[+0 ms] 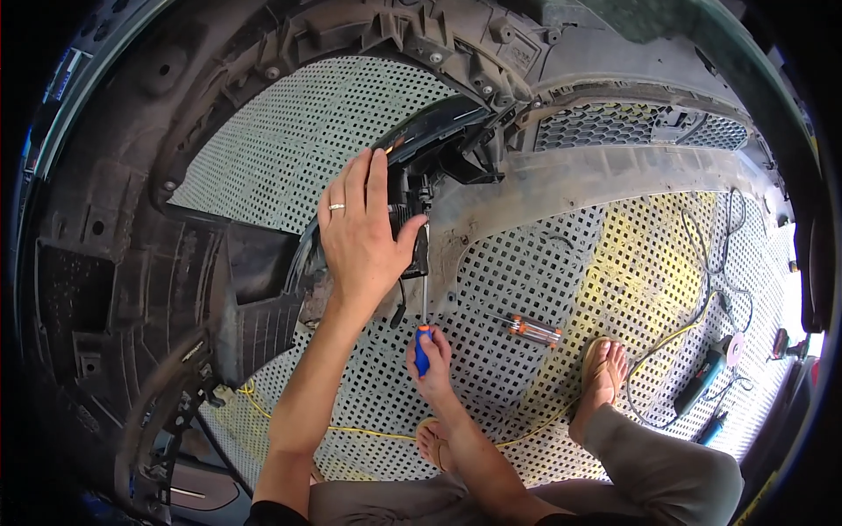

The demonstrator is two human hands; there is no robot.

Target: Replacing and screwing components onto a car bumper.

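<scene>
My left hand, with a ring on one finger, lies flat on a black lamp unit set in the back of a car bumper. Its fingers are stretched out and the thumb stands apart, beside the tip of a screwdriver. In my right hand is that screwdriver, gripped by its blue handle with an orange collar. The long shaft points away from me, up to the lamp unit. Its very tip is hard to make out near the thumb. A short black cable with a plug hangs below the unit.
A second screwdriver with a clear and orange handle lies on the perforated floor mat. To the right are an angle grinder and looping dark cords. A yellow cord runs near my sandalled feet. A honeycomb grille is at the far right.
</scene>
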